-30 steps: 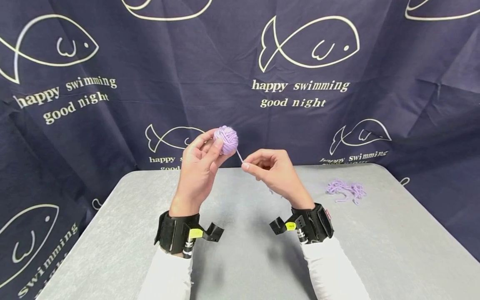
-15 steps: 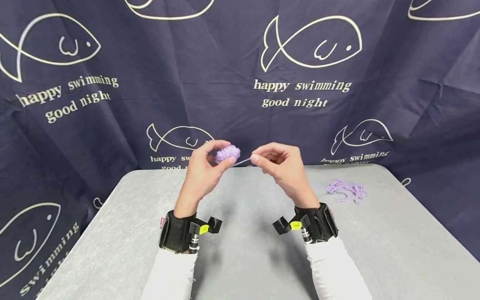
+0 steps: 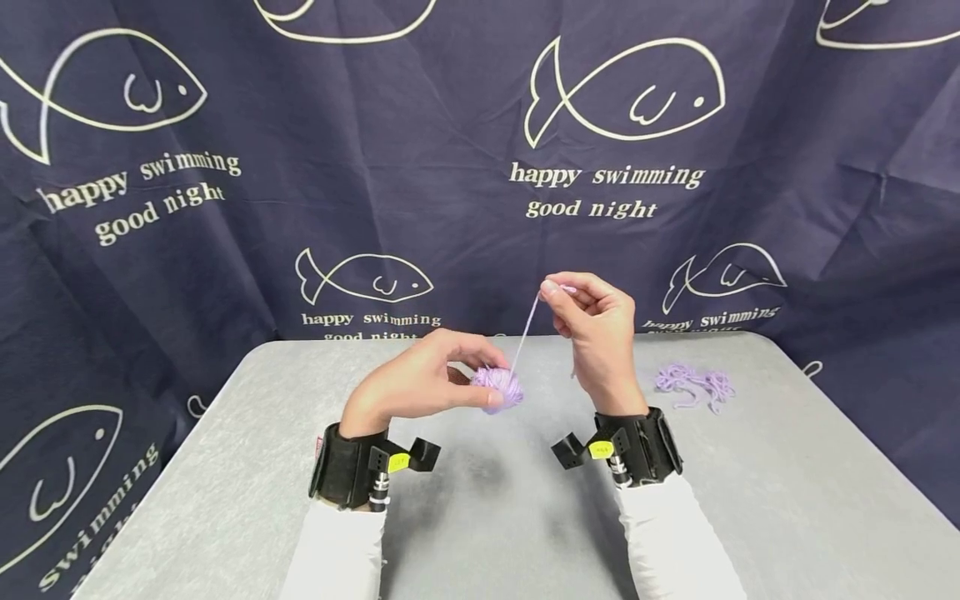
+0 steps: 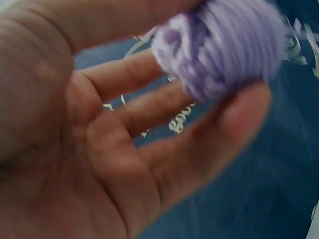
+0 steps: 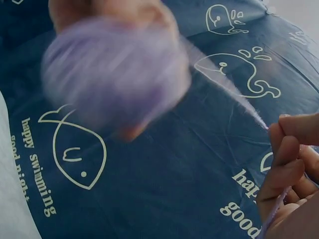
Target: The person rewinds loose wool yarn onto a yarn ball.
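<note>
A small ball of lilac yarn (image 3: 498,388) is held between the thumb and fingers of my left hand (image 3: 427,379), above the table. In the left wrist view the wound strands of the yarn ball (image 4: 234,47) show clearly. From it a taut strand (image 3: 527,333) runs up to my right hand (image 3: 600,333), whose thumb and forefinger pinch it. The right wrist view shows the yarn ball (image 5: 114,69) blurred, and the strand passing through the curled fingers (image 5: 284,174) of the right hand.
A loose heap of lilac yarn (image 3: 693,385) lies on the grey table (image 3: 787,467) at the right. Behind the table hangs a dark blue cloth (image 3: 420,167) with white fish drawings and lettering.
My left hand has turned and come down to the right with the yarn ball. The right hand has moved up and right, and the strand between them is longer and steeper.
</note>
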`<control>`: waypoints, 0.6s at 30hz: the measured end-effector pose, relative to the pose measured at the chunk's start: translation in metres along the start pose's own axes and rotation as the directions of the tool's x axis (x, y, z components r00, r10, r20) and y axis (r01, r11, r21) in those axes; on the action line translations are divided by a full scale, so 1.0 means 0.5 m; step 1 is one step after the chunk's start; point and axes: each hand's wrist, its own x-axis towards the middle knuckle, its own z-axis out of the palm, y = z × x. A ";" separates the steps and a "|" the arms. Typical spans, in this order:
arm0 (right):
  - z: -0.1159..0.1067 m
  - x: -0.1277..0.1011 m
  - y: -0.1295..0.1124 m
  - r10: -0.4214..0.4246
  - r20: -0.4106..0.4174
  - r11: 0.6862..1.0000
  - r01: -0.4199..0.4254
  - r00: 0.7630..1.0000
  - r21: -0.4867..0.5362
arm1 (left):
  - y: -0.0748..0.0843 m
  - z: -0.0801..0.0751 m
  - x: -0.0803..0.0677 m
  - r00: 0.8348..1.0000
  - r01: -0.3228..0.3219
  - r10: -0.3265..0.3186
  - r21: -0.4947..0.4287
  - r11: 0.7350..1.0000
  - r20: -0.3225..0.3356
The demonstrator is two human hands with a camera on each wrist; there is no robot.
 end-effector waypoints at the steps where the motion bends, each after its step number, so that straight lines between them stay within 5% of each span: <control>1: -0.001 0.000 0.000 0.003 -0.006 1.000 -0.003 1.000 -0.010 | 0.002 0.001 0.000 1.000 -0.027 0.028 -0.062 0.998 0.002; 4: -0.004 0.000 0.003 0.022 -0.017 0.998 -0.023 1.000 -0.060 | 0.010 0.001 -0.003 0.992 -0.127 0.121 -0.257 0.958 -0.039; 8: -0.005 0.000 0.009 0.062 0.030 0.984 -0.056 0.998 -0.167 | 0.017 0.003 -0.001 0.957 -0.280 0.216 -0.424 0.861 -0.195; 12: -0.003 -0.005 0.012 0.094 0.169 0.960 -0.045 0.981 -0.276 | 0.018 0.008 0.008 0.881 -0.424 0.233 -0.466 0.777 -0.412; 18: 0.002 -0.012 0.010 0.132 0.390 0.933 0.019 0.911 -0.360 | 0.024 0.015 0.027 0.748 -0.498 0.025 -0.536 0.682 -0.663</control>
